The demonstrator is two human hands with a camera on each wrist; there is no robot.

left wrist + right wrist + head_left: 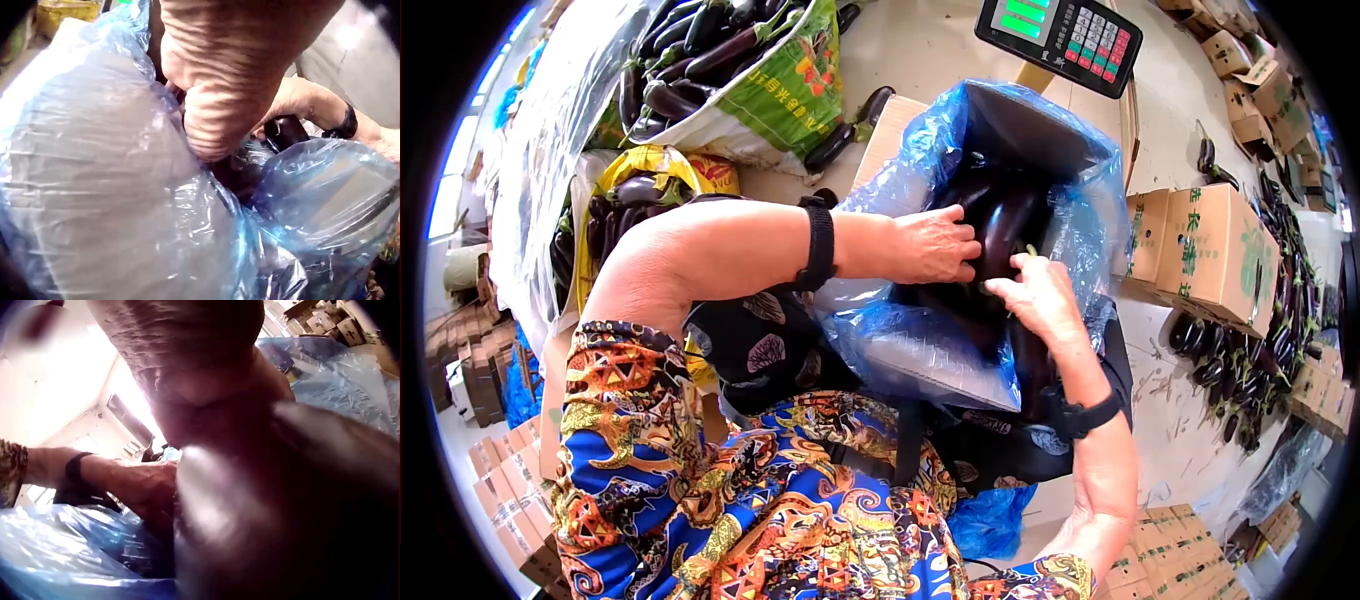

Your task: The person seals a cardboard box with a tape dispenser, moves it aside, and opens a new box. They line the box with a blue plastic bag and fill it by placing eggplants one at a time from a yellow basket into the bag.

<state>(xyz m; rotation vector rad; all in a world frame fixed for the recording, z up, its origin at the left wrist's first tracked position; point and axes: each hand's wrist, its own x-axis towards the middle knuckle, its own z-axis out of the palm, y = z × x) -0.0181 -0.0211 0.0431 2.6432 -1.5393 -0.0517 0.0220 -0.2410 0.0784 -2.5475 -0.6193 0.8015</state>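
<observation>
In the head view, dark purple eggplants (1012, 225) lie in a cardboard box lined with blue plastic (1090, 215). My left hand (938, 245) reaches in from the left, its bent fingers against the side of an eggplant. From the lower right comes my right hand (1045, 298), thumb and forefinger pinching an eggplant at its green stem end. The left wrist view shows the left hand (225, 81) bent down past the plastic-covered flap, fingertips hidden. Close before the right wrist camera, below the right hand (194, 356), looms a blurred, glossy eggplant (231, 519).
A digital scale display (1060, 38) stands beyond the box. At upper left are a large sack (800, 100) and a yellow bag (655, 158), both full of eggplants. To the right stand cardboard cartons (1215, 255), beside a long heap of eggplants (1250, 370) on the floor.
</observation>
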